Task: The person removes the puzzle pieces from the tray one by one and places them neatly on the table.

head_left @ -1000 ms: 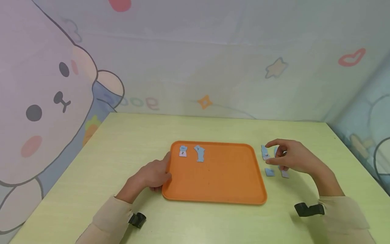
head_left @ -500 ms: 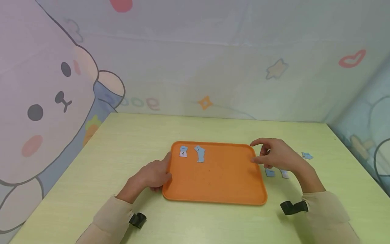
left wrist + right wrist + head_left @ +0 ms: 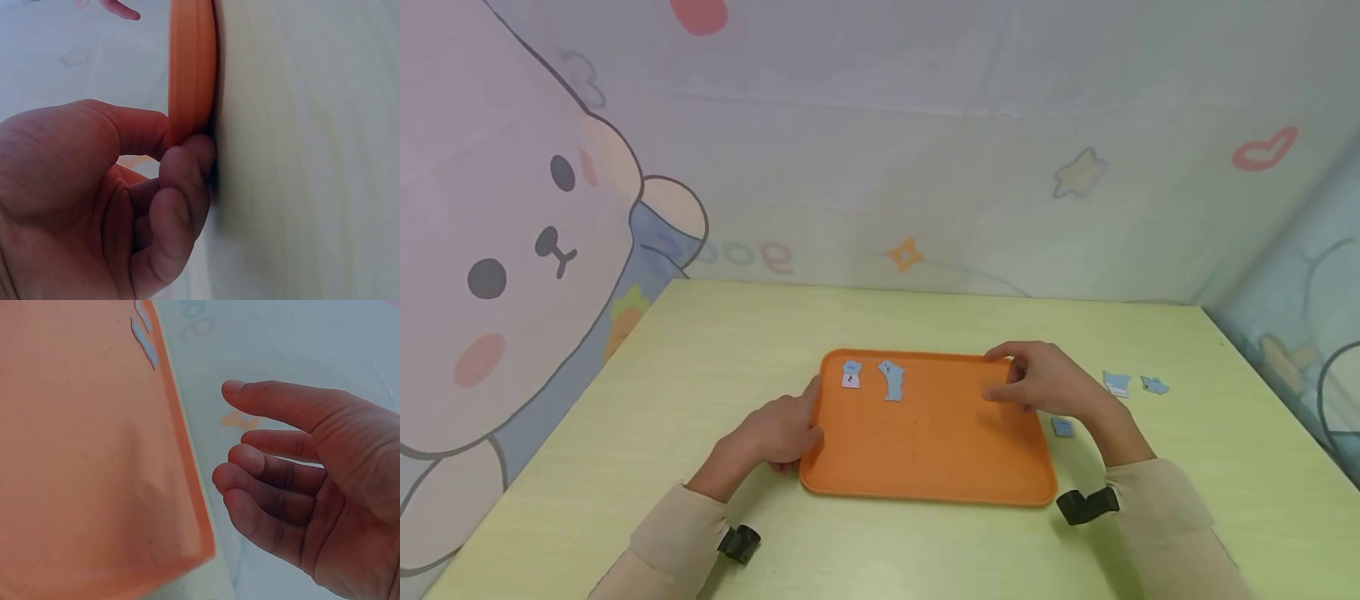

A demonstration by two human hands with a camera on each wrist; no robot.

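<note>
In the left wrist view my left hand point(image 3: 94, 194) pinches the edge of an orange tray point(image 3: 192, 69), thumb on one side and curled fingers under the other. The head view shows the left hand point(image 3: 778, 429) at the tray's left side. My right hand point(image 3: 1048, 379) hovers over the tray's right end, fingers loosely bent and apart. Seen from the right wrist, that hand point(image 3: 300, 469) holds nothing. Two flat cut-out pieces lie near the tray's far left: a small blue-and-white piece point(image 3: 852, 374) and a taller light-blue piece point(image 3: 892, 381) with a black mark.
Right of the tray, on the pale table point(image 3: 737, 333), lie loose pieces: a blue-and-white one point(image 3: 1116, 383), an irregular blue one point(image 3: 1154, 384) and a small blue one point(image 3: 1063, 427). My right arm may cover others. A cartoon-printed curtain point(image 3: 985, 158) hangs behind.
My right hand has moved left, from above the loose pieces to over the tray's right end. Its passing arm uncovers some pieces and covers others. The left hand and tray stay put.
</note>
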